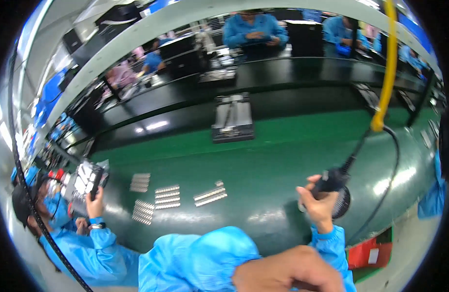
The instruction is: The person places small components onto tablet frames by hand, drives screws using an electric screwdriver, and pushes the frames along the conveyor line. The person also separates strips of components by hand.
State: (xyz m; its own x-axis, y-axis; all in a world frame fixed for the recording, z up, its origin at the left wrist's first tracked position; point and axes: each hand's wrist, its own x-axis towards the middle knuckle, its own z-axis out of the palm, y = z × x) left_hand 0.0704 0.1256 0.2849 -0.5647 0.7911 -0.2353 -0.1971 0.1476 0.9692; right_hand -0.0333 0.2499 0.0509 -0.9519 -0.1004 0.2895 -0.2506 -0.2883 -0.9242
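My right hand [320, 207] is wrapped round a black corded hand tool [331, 180], which looks like an electric screwdriver, above the green work surface. Its black cable rises to a yellow hanging hose [387, 73]. Close by my right hand lies a dark round piece [342, 202], partly behind the fingers. My left hand [288, 270] is low in the foreground with its fingers curled inward. The lower edge cuts off its fingertips, so whatever they hold is hidden. Left of my right hand lie rows of small silvery strips [210, 194].
More groups of silvery strips [167, 197] lie to the left. A black tray with parts [233, 119] sits on the dark belt. A co-worker [83, 253] at left holds up a flat device [88, 181]. A red bin [370, 253] stands at lower right.
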